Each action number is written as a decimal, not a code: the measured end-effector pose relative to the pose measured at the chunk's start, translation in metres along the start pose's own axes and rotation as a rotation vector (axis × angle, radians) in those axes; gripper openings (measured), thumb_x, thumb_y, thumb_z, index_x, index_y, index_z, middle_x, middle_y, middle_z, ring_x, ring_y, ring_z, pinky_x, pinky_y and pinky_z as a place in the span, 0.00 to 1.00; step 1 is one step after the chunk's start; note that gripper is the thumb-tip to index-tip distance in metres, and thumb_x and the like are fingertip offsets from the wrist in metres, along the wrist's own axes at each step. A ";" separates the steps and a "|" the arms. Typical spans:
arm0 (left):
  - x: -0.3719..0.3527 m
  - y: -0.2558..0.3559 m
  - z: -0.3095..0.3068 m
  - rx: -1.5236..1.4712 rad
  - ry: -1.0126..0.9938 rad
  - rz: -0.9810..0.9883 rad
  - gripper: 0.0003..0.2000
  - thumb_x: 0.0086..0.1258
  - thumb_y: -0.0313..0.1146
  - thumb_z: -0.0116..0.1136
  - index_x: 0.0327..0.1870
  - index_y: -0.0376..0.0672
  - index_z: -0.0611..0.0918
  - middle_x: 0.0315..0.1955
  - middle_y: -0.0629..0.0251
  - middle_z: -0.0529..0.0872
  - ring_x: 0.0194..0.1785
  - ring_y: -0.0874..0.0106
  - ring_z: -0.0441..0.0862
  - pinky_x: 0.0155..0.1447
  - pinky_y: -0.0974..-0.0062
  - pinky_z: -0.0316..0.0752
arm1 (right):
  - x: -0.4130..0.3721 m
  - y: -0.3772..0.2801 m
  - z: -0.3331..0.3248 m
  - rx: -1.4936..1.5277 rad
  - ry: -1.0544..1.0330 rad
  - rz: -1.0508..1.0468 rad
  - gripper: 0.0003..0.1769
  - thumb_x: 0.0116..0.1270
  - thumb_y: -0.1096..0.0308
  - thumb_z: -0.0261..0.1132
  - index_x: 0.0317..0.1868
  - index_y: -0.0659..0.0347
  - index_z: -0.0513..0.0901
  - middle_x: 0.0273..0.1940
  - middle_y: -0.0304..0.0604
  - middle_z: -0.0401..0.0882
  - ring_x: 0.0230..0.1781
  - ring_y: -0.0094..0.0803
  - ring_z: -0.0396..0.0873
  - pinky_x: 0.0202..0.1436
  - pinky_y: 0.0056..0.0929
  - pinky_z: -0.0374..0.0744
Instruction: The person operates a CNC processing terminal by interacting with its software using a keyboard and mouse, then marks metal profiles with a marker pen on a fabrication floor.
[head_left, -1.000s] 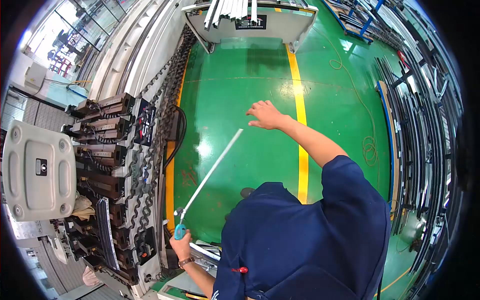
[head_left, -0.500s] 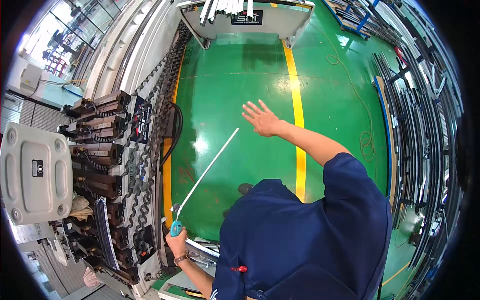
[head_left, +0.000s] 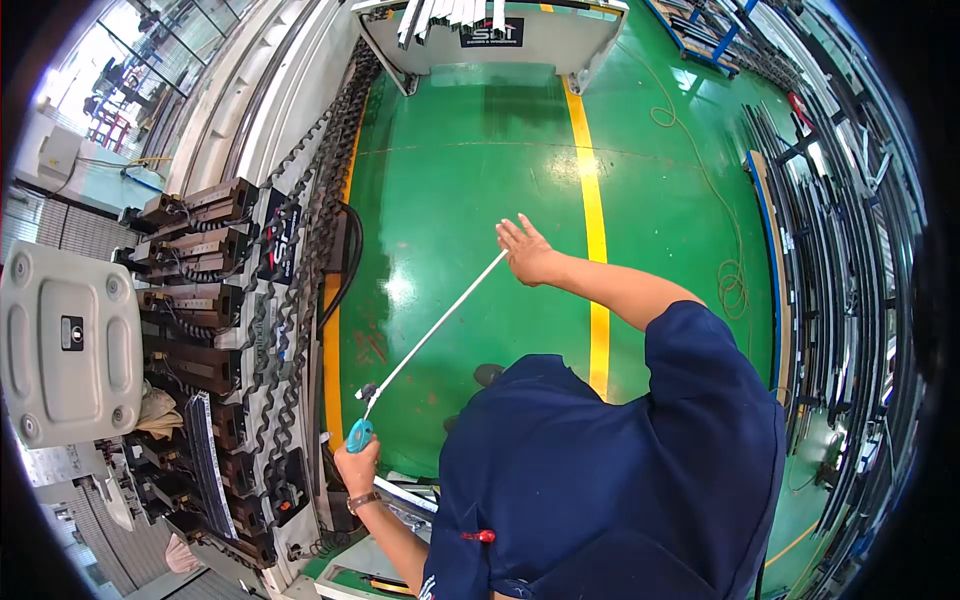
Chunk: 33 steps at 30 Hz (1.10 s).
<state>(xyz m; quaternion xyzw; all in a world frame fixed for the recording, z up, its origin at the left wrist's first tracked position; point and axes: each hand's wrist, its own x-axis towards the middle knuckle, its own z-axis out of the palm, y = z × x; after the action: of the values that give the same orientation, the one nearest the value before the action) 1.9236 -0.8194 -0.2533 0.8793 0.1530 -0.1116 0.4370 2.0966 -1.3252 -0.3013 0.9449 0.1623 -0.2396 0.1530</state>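
My left hand [head_left: 357, 468], with a band on its wrist, is wrapped round the teal handle [head_left: 360, 435] of a tool. A long, thin white rod [head_left: 440, 319] runs from this handle up and to the right, over the green floor. Near the handle, a small dark fitting [head_left: 367, 391] sits at the rod. My right hand [head_left: 533, 258] is open with its fingers spread, and the rod's far end meets its palm edge in this view.
At left stands a long machine with several brown clamp blocks [head_left: 205, 300] and coiled black hoses [head_left: 290, 380]. White profiles [head_left: 455, 18] lie on a stand [head_left: 440, 54] ahead. Racks of dark profiles [head_left: 840, 290] line the right side. A thin hose [head_left: 735, 285] lies on the floor.
The white rod has swung to the right, its far end now at my right hand. My left hand has shifted slightly right with the handle; my right hand has moved slightly right and down.
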 end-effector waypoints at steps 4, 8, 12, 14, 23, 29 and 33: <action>0.004 -0.005 0.003 -0.005 0.015 -0.005 0.08 0.62 0.29 0.68 0.27 0.34 0.84 0.16 0.70 0.80 0.22 0.80 0.76 0.28 0.74 0.70 | 0.001 0.002 0.014 0.061 0.116 0.076 0.37 0.74 0.67 0.53 0.81 0.69 0.57 0.84 0.58 0.47 0.87 0.52 0.42 0.86 0.58 0.45; 0.004 0.003 0.010 0.020 0.094 0.039 0.12 0.63 0.35 0.74 0.31 0.34 0.86 0.21 0.68 0.83 0.26 0.78 0.76 0.33 0.70 0.73 | 0.003 0.010 0.014 0.462 0.365 0.196 0.44 0.71 0.65 0.61 0.82 0.69 0.53 0.83 0.60 0.50 0.85 0.57 0.48 0.85 0.51 0.54; 0.005 0.029 0.034 -0.049 0.210 0.075 0.16 0.71 0.42 0.72 0.44 0.36 0.87 0.30 0.62 0.88 0.33 0.74 0.79 0.41 0.71 0.76 | -0.019 -0.028 -0.039 0.870 0.322 -0.261 0.52 0.68 0.60 0.69 0.84 0.64 0.49 0.82 0.61 0.53 0.83 0.57 0.53 0.85 0.46 0.57; 0.008 0.052 0.059 -0.200 0.282 0.021 0.15 0.74 0.41 0.68 0.54 0.40 0.87 0.41 0.61 0.92 0.43 0.77 0.86 0.50 0.73 0.79 | -0.030 -0.069 -0.071 0.987 0.305 -0.523 0.54 0.69 0.59 0.71 0.85 0.59 0.46 0.82 0.59 0.53 0.82 0.55 0.55 0.85 0.45 0.57; -0.021 0.133 0.085 -1.438 -0.195 0.001 0.39 0.84 0.53 0.50 0.84 0.39 0.51 0.81 0.54 0.58 0.83 0.62 0.58 0.81 0.61 0.60 | -0.040 -0.201 -0.131 1.330 0.188 -0.898 0.40 0.79 0.56 0.61 0.84 0.59 0.56 0.79 0.51 0.65 0.74 0.44 0.71 0.76 0.41 0.71; -0.079 0.099 0.025 -1.057 -0.163 0.080 0.33 0.81 0.50 0.57 0.78 0.38 0.67 0.74 0.50 0.74 0.73 0.61 0.76 0.73 0.59 0.73 | -0.004 -0.166 -0.210 1.483 -0.266 -0.727 0.29 0.83 0.44 0.52 0.65 0.60 0.77 0.43 0.43 0.89 0.38 0.29 0.86 0.33 0.25 0.80; -0.127 0.017 0.031 -1.057 0.326 -0.228 0.23 0.82 0.45 0.58 0.68 0.38 0.78 0.63 0.56 0.83 0.63 0.66 0.83 0.64 0.68 0.79 | 0.034 -0.039 -0.288 1.286 -0.213 -0.776 0.29 0.82 0.40 0.50 0.46 0.59 0.81 0.24 0.37 0.77 0.17 0.25 0.73 0.20 0.26 0.69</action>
<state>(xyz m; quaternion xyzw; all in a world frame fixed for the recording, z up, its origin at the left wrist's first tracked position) 1.8099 -0.8762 -0.2171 0.5246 0.3477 0.0707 0.7739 2.2265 -1.1765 -0.0851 0.6948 0.2956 -0.4136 -0.5087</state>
